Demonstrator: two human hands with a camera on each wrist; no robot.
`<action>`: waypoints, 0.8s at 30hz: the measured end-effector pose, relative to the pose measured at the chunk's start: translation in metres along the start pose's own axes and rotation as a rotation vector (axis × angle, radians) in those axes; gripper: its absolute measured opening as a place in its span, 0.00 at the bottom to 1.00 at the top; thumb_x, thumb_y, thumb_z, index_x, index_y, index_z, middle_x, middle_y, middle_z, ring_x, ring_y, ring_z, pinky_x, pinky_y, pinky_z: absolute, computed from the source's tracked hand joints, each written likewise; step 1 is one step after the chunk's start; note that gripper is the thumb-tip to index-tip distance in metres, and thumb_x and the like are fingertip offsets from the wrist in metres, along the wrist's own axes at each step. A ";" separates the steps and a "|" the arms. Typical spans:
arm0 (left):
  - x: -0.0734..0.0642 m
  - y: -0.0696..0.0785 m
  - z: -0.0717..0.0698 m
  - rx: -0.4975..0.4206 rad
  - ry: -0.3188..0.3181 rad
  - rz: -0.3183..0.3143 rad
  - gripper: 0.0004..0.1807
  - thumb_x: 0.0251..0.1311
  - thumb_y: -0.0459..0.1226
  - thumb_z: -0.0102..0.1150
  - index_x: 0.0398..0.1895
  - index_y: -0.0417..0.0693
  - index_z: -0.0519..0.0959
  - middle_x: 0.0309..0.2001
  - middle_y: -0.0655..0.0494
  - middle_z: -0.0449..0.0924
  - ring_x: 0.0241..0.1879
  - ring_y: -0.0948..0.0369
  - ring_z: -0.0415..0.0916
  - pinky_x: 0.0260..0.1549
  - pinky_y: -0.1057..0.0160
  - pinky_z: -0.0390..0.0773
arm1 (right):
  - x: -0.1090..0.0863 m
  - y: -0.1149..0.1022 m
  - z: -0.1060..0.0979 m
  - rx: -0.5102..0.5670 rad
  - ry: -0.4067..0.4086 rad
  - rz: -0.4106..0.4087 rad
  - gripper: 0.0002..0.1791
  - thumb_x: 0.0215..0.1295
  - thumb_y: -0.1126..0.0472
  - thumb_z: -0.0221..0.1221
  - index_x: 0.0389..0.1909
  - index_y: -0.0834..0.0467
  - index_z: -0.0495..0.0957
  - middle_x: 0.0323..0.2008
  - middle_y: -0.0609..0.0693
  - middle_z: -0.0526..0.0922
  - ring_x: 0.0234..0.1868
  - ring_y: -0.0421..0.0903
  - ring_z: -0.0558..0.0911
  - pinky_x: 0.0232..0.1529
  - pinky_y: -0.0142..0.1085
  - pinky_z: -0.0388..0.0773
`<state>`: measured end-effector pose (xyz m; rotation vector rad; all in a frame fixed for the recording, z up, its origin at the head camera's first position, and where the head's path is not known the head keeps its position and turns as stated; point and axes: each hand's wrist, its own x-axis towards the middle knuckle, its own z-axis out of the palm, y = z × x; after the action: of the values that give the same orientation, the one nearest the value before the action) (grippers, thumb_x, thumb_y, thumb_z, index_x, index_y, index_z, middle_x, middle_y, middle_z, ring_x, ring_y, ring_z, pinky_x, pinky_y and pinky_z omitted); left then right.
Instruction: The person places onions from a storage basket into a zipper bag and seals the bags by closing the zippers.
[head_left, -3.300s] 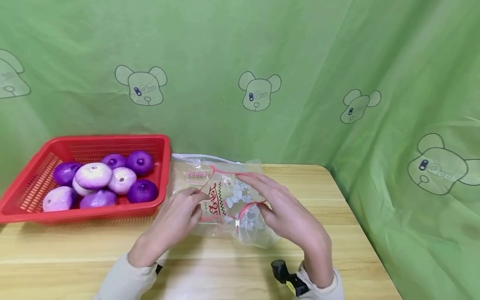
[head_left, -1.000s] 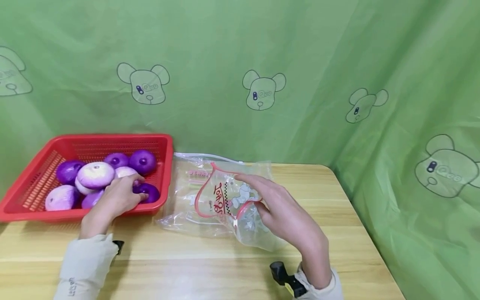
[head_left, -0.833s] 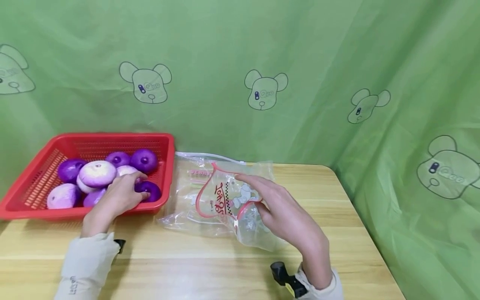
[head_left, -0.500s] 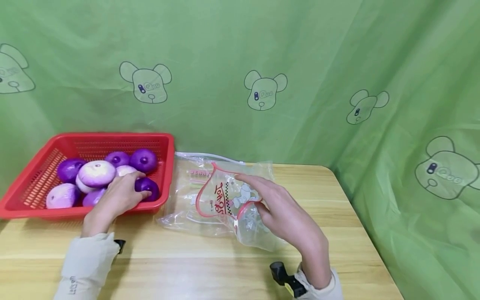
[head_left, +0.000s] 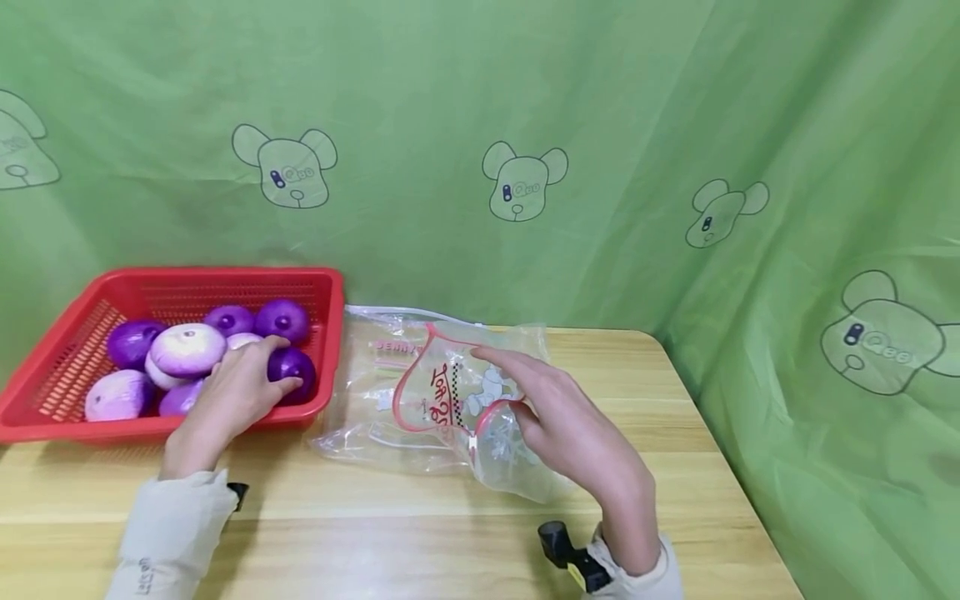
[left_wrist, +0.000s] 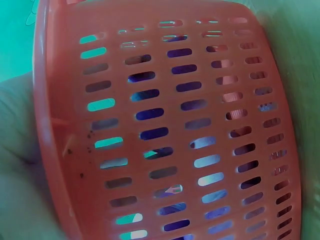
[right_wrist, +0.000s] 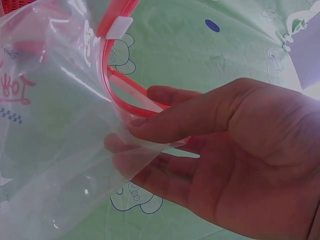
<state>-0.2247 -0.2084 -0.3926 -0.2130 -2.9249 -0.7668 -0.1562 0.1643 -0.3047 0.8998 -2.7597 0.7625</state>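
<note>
While a person's left hand (head_left: 236, 383) reaches into a red slotted plastic basket (head_left: 336, 333) on the left, its thumb and fingers curl around a dark purple onion (head_left: 294, 372), which sits inside, near the front right corner. In the left wrist view the basket's wall hides the fingertips, leaving only the blurred edge of the hand showing. About eight other onions (head_left: 187, 350) are clustered in the basket, some deep purple and some pale with a pinkish-white sheen; one pale onion rests on top of the others.

To the right, a clear plastic bag (head_left: 420, 396) with a red-edged mouth and red lettering lies on a wooden tabletop (head_left: 450, 542). The right hand (head_left: 566, 417) holds the bag at the right end of its mouth, the rim caught between thumb and fingers, and the mouth gapes toward the basket. A white slider (head_left: 472, 446) sits on the red edge. Beneath this bag is more clear plastic (head_left: 375, 383), with a white strip along its far edge and pink letters, just beside the basket.

Both arms wear pale sleeves (head_left: 172, 525), and a black device (head_left: 573, 558) is strapped at the right wrist. Behind everything hangs a green cloth (head_left: 600, 92) printed with outlined, round-eared animal heads
</note>
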 end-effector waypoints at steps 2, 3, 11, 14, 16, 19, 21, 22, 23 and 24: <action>0.000 0.001 0.000 -0.007 0.014 0.008 0.34 0.58 0.39 0.69 0.65 0.33 0.69 0.59 0.24 0.71 0.58 0.29 0.67 0.53 0.27 0.67 | 0.000 0.000 0.000 -0.001 -0.002 0.009 0.43 0.56 0.84 0.54 0.72 0.51 0.66 0.66 0.45 0.73 0.60 0.42 0.77 0.54 0.40 0.80; -0.001 0.001 0.000 -0.012 0.022 0.013 0.34 0.58 0.39 0.69 0.65 0.33 0.69 0.59 0.25 0.70 0.59 0.29 0.66 0.54 0.27 0.66 | 0.000 0.000 0.000 -0.004 -0.003 0.013 0.43 0.56 0.84 0.54 0.72 0.51 0.66 0.66 0.45 0.73 0.61 0.42 0.76 0.55 0.40 0.79; -0.003 0.004 -0.001 -0.021 0.107 0.067 0.34 0.58 0.35 0.68 0.67 0.33 0.67 0.61 0.26 0.67 0.60 0.30 0.64 0.58 0.28 0.63 | 0.001 0.001 0.001 -0.017 -0.004 0.004 0.43 0.54 0.84 0.54 0.71 0.53 0.67 0.66 0.46 0.74 0.61 0.44 0.77 0.56 0.42 0.79; -0.004 0.005 -0.002 -0.026 0.167 0.095 0.33 0.57 0.34 0.68 0.66 0.34 0.69 0.60 0.27 0.67 0.58 0.29 0.65 0.58 0.29 0.63 | 0.001 0.001 0.001 -0.018 -0.003 0.004 0.42 0.55 0.84 0.54 0.71 0.52 0.67 0.66 0.46 0.74 0.60 0.44 0.77 0.55 0.42 0.79; -0.004 0.006 -0.002 -0.033 0.204 0.117 0.33 0.56 0.33 0.68 0.65 0.36 0.70 0.59 0.28 0.68 0.56 0.30 0.66 0.57 0.29 0.64 | 0.001 0.001 0.001 -0.018 -0.001 0.003 0.42 0.55 0.84 0.54 0.71 0.52 0.66 0.65 0.46 0.74 0.59 0.43 0.77 0.54 0.42 0.79; -0.003 0.009 -0.004 -0.053 0.235 0.143 0.32 0.55 0.33 0.69 0.64 0.38 0.71 0.59 0.30 0.69 0.56 0.30 0.66 0.57 0.29 0.64 | 0.001 0.000 0.001 -0.021 0.000 0.000 0.42 0.55 0.83 0.54 0.71 0.52 0.67 0.65 0.46 0.74 0.60 0.43 0.77 0.55 0.42 0.79; -0.004 0.012 -0.005 -0.066 0.248 0.154 0.32 0.55 0.33 0.70 0.64 0.39 0.72 0.59 0.31 0.69 0.57 0.31 0.66 0.57 0.29 0.64 | 0.002 0.000 0.001 -0.024 -0.003 0.006 0.42 0.55 0.83 0.54 0.71 0.52 0.67 0.66 0.46 0.74 0.60 0.43 0.77 0.56 0.41 0.79; -0.004 0.014 -0.006 -0.074 0.255 0.159 0.32 0.55 0.33 0.70 0.64 0.39 0.72 0.59 0.32 0.70 0.57 0.31 0.66 0.57 0.29 0.64 | 0.002 0.000 0.001 -0.023 -0.005 0.010 0.42 0.55 0.83 0.54 0.71 0.52 0.67 0.66 0.45 0.74 0.60 0.42 0.77 0.56 0.41 0.78; -0.004 0.016 -0.007 -0.081 0.262 0.166 0.32 0.55 0.33 0.70 0.64 0.40 0.72 0.59 0.32 0.70 0.58 0.32 0.66 0.57 0.30 0.64 | 0.002 0.000 0.001 -0.023 -0.007 0.015 0.42 0.55 0.83 0.54 0.71 0.52 0.67 0.66 0.45 0.74 0.61 0.42 0.76 0.57 0.41 0.78; -0.004 0.018 -0.008 -0.086 0.270 0.173 0.32 0.55 0.33 0.70 0.64 0.40 0.72 0.60 0.33 0.70 0.58 0.33 0.66 0.57 0.30 0.64 | 0.002 -0.001 0.001 -0.021 -0.008 0.016 0.42 0.55 0.83 0.54 0.71 0.52 0.67 0.66 0.45 0.74 0.60 0.42 0.76 0.56 0.40 0.78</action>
<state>-0.2169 -0.1967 -0.3777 -0.3362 -2.5842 -0.8239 -0.1573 0.1623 -0.3044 0.8792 -2.7799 0.7323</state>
